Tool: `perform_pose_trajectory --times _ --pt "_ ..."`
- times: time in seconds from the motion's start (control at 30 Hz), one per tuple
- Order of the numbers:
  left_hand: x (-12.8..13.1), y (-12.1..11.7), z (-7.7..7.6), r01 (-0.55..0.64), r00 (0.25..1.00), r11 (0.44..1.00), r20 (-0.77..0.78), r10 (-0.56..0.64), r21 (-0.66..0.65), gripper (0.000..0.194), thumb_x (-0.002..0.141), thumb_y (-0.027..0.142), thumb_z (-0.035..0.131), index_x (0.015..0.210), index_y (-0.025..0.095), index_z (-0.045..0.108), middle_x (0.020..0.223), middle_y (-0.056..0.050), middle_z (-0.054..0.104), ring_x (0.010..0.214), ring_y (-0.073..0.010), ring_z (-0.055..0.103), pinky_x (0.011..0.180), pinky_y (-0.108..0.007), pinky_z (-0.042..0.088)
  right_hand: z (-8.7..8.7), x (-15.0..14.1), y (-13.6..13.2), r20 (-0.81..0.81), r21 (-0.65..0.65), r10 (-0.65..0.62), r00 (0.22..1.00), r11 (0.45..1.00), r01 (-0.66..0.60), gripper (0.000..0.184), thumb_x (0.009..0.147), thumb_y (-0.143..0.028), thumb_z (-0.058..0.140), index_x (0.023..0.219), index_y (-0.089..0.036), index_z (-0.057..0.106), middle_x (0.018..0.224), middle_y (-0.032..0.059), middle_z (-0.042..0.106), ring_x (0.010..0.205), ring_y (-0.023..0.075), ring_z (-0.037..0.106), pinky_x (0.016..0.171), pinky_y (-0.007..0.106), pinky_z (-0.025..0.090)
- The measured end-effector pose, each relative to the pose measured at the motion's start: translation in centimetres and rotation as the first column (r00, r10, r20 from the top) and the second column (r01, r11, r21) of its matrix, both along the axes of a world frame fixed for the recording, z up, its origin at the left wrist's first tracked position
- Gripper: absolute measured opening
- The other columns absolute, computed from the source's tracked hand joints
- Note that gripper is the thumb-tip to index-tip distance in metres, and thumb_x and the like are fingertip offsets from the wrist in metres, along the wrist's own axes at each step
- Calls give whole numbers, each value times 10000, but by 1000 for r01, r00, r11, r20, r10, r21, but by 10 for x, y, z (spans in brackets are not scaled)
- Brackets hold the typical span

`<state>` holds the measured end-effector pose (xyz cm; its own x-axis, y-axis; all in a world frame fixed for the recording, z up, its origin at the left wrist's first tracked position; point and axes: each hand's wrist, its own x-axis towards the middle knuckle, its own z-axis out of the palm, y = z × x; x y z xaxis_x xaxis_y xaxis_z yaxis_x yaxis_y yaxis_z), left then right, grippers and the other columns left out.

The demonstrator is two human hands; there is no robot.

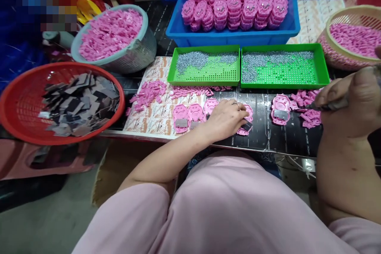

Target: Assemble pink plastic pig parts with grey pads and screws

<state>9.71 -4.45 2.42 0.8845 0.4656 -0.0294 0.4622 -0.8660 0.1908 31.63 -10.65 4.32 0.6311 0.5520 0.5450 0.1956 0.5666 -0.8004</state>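
Note:
My left hand, a ring on one finger, reaches across a row of pink plastic casings. Its fingers are bent together on the edge of one pink casing with a dark plate in it; the thumb is hidden. Farther left, more pink casings lie side by side, with grey plates in their lower halves. My right hand is wrapped around a dark screwdriver, its thin shaft pointing left. The shaft's end is near a separate pink casing holding a grey metal plate.
Two green trays of small screws stand behind the casings. Beyond is a blue bin of stacked pink casings. Baskets flank the bench: red with grey plates, grey-blue and cream with pink parts. Loose pink pieces lie left.

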Motion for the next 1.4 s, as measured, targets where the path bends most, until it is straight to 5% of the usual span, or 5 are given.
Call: perform_pose_trajectory --times 0.1,0.43,0.83,1.1,1.4 --pt "-7 -9 -7 62 998 998 -11 -62 -24 264 918 316 604 1148 207 676 1188 -53 656 1062 -215 555 905 -345 417 -2 -2 2 175 111 10 985 993 -30 158 803 -311 707 907 -249 605 1153 -49 612 436 0 523 337 209 397" --pt "-14 -11 -15 43 998 999 41 -44 12 249 937 331 579 1113 180 671 1092 -58 675 1023 -207 565 900 -339 400 -9 -5 0 175 85 -19 984 996 5 171 812 -263 680 969 -291 617 1148 -60 620 430 18 523 356 221 403" --pt "-14 -16 -20 -10 999 997 43 7 78 271 924 393 587 1045 180 702 1070 -62 674 1015 -225 555 886 -361 391 -12 -8 2 113 20 -23 993 1000 21 221 794 -315 696 871 -253 497 578 -98 498 374 57 447 371 216 399" --pt "-11 -17 -15 22 1000 996 -25 -20 84 302 926 398 580 1117 178 662 1073 -53 668 1007 -232 554 879 -370 364 -13 -7 -2 161 -7 -27 987 1000 29 131 834 -278 658 917 -269 557 854 -66 642 446 20 495 405 195 432" --pt "-3 -17 -18 38 998 997 -52 -35 62 223 927 326 589 1031 154 683 997 -78 671 960 -226 565 793 -350 383 0 8 16 131 48 -16 991 999 10 301 737 -383 730 936 -242 553 452 -115 396 303 101 414 292 249 325"
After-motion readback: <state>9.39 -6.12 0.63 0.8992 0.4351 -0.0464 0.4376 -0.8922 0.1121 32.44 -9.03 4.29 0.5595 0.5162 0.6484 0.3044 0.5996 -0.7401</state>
